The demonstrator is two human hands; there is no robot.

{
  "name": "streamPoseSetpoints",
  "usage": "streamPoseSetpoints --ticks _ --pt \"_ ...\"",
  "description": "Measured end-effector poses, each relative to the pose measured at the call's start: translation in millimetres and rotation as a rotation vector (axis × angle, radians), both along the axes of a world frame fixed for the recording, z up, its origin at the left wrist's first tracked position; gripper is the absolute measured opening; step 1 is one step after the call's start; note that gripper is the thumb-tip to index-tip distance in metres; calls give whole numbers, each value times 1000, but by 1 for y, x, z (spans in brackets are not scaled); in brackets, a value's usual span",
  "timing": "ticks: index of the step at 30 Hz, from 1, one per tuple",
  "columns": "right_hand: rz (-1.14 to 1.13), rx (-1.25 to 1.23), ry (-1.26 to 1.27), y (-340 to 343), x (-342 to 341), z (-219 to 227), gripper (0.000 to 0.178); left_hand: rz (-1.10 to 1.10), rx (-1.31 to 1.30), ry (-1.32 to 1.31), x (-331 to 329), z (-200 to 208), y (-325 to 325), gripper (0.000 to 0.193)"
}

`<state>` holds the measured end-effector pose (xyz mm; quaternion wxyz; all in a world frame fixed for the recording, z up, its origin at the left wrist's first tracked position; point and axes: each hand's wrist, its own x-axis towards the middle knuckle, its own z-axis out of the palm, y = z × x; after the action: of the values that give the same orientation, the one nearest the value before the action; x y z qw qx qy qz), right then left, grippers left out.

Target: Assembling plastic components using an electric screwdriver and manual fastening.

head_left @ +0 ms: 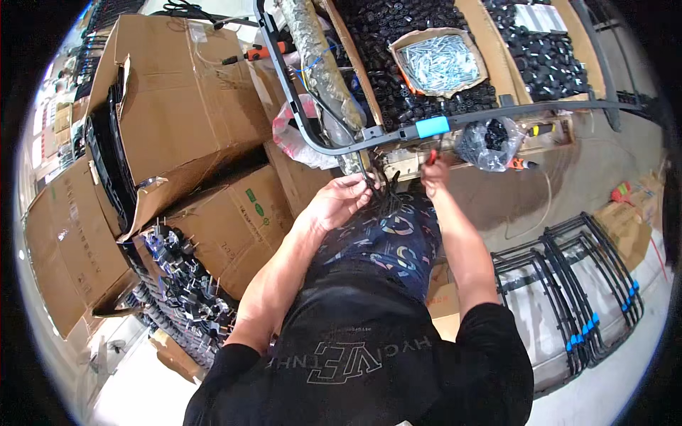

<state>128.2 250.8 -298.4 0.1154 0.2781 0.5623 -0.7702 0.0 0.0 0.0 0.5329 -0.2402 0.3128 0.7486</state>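
Note:
My left hand (344,199) is closed, with thumb and fingers pinching a thin black cable (366,170) that hangs from the frame. More black cable strands (387,202) bunch beside those fingers, over my lap. My right hand (435,177) is closed around a red-handled tool (432,157); its working end is too small to make out. Just beyond both hands lies a black tubular metal frame (511,112), bent at its left corner. A blue band (433,127) wraps its near bar, above my right hand.
An open carton of screws (437,64) rests on many black plastic parts (369,42). Right of my hand sits a clear plastic bag (490,145). Large cartons (192,99) and bundled plug cords (181,263) stand left. Several similar frames (568,298) are stacked right.

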Motion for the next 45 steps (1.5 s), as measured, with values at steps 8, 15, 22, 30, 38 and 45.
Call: streamPoseSetpoints --ticks 8,15,22,30,38,45 --pt "337 737 174 -21 17 316 7 -86 -103 41 -6 10 11 24" --pt "648 926 150 -34 5 349 19 -63 -60 31 -4 2 11 20" --pt "656 1047 99 -50 5 363 34 -52 -90 34 -5 9 18 20" --pt "675 1201 110 -49 0 367 37 -54 -39 -25 -10 0 25 18" --pt "619 1111 -30 -60 -3 381 37 -41 -64 -76 -13 5 31 15" --pt "441 1032 -36 -69 7 370 43 -74 -99 45 -12 13 36 16"
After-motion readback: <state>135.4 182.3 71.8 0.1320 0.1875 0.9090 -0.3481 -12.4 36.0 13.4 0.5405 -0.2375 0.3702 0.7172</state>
